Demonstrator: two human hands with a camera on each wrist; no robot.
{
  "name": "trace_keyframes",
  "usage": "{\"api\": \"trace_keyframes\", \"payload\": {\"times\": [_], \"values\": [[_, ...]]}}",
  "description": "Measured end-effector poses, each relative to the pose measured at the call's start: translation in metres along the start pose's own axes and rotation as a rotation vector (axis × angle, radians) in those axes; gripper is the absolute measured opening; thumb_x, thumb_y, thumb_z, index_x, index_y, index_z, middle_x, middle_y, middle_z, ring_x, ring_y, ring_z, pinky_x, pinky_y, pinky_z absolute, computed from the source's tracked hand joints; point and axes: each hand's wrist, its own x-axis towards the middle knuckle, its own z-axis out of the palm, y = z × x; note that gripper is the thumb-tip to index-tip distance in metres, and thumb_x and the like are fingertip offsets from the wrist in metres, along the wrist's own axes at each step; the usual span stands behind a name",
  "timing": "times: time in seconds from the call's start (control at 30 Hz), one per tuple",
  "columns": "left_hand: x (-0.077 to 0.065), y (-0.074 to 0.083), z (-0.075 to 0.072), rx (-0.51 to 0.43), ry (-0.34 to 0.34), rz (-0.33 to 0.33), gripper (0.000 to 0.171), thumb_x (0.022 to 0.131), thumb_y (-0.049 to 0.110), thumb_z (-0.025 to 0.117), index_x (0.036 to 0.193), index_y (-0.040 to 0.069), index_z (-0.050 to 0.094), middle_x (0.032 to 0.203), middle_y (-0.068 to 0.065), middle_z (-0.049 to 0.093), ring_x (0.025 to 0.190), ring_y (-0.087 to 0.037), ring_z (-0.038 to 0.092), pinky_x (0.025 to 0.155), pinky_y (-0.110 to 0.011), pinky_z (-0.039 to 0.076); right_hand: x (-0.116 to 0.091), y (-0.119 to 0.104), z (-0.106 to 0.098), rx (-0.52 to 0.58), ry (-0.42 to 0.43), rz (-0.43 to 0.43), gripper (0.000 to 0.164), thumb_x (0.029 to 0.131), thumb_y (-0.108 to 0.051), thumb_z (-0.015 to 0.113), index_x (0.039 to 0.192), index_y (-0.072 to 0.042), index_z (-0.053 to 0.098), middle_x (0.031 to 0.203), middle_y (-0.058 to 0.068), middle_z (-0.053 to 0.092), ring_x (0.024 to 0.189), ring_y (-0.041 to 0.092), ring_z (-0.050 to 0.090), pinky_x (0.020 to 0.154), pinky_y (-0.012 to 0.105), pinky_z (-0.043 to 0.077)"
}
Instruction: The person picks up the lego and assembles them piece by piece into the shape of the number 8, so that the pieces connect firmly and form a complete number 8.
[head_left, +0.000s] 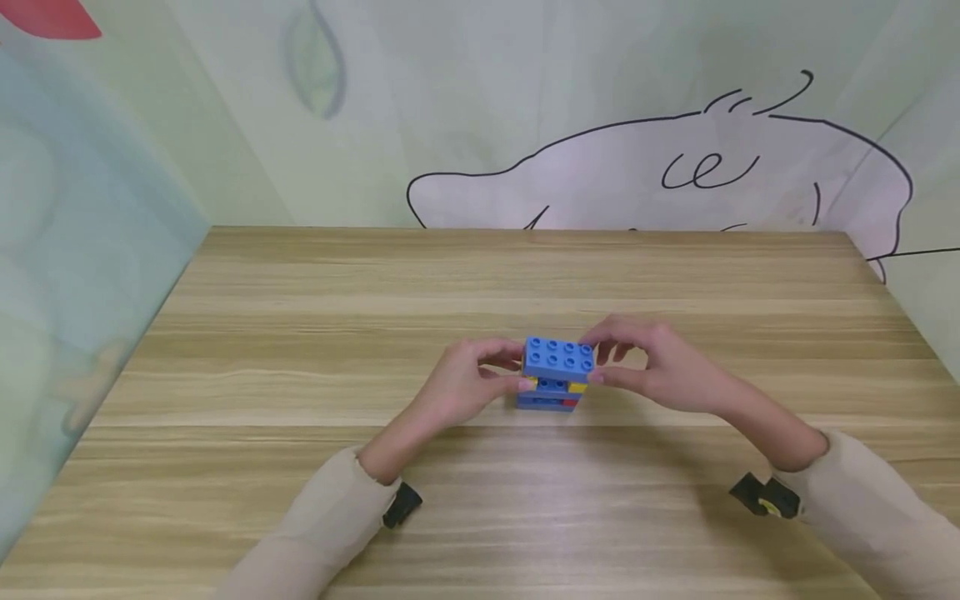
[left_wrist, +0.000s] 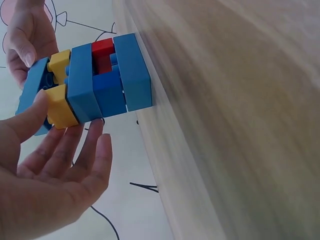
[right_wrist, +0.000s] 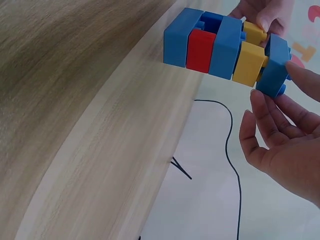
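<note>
A tower of toy building bricks stands on the table, between both hands. Its bottom blue brick (left_wrist: 134, 75) carries a red brick (right_wrist: 201, 51) and a small blue brick (left_wrist: 110, 95). Over these lie a middle blue brick (right_wrist: 226, 47) and two yellow bricks (right_wrist: 249, 64). The top blue brick (head_left: 558, 360) sits slightly tilted, a gap showing beneath it in the right wrist view. My left hand (head_left: 465, 385) grips a yellow brick near the top, thumb in front, fingers behind. With thumb and fingers, my right hand (head_left: 671, 367) pinches the right end of the top blue brick.
The wooden table (head_left: 300, 367) reaches back to a wall (head_left: 465, 100) printed with cartoon line drawings. Dark wrist devices (head_left: 402, 505) show at both light sleeves (head_left: 322, 508).
</note>
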Motion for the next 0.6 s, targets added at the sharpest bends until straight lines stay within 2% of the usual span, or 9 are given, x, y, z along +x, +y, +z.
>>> {"api": "trace_keyframes", "payload": {"times": [0.2, 0.33, 0.6], "values": [[0.0018, -0.0009, -0.0012, 0.01, -0.028, 0.028, 0.036, 0.08, 0.012, 0.071, 0.113, 0.005, 0.062, 0.109, -0.006, 0.064, 0.097, -0.018, 0.06, 0.077, -0.026, 0.051, -0.0006, -0.0012, -0.0002, -0.013, 0.009, -0.011, 0.029, 0.079, -0.005, 0.071, 0.107, -0.005, 0.062, 0.099, -0.001, 0.062, 0.083, 0.014, 0.056, 0.072, 0.035, 0.051], [0.0028, -0.001, -0.003, 0.031, -0.044, 0.044, 0.037, 0.08, 0.013, 0.071, 0.114, 0.005, 0.061, 0.11, -0.007, 0.063, 0.096, -0.018, 0.061, 0.077, -0.025, 0.051, -0.0009, -0.0019, 0.0004, -0.039, 0.013, -0.017, 0.03, 0.078, -0.004, 0.071, 0.106, -0.006, 0.062, 0.099, -0.002, 0.062, 0.083, 0.014, 0.056, 0.071, 0.03, 0.05], [0.0012, 0.0038, -0.0095, 0.047, -0.053, 0.045, 0.046, 0.078, 0.017, 0.073, 0.12, 0.007, 0.058, 0.106, -0.005, 0.064, 0.089, -0.016, 0.06, 0.075, -0.026, 0.051, -0.0012, -0.0041, 0.0006, -0.07, 0.012, -0.017, 0.031, 0.078, -0.004, 0.071, 0.107, -0.006, 0.062, 0.098, -0.003, 0.061, 0.083, 0.015, 0.055, 0.07, 0.028, 0.049]]}}
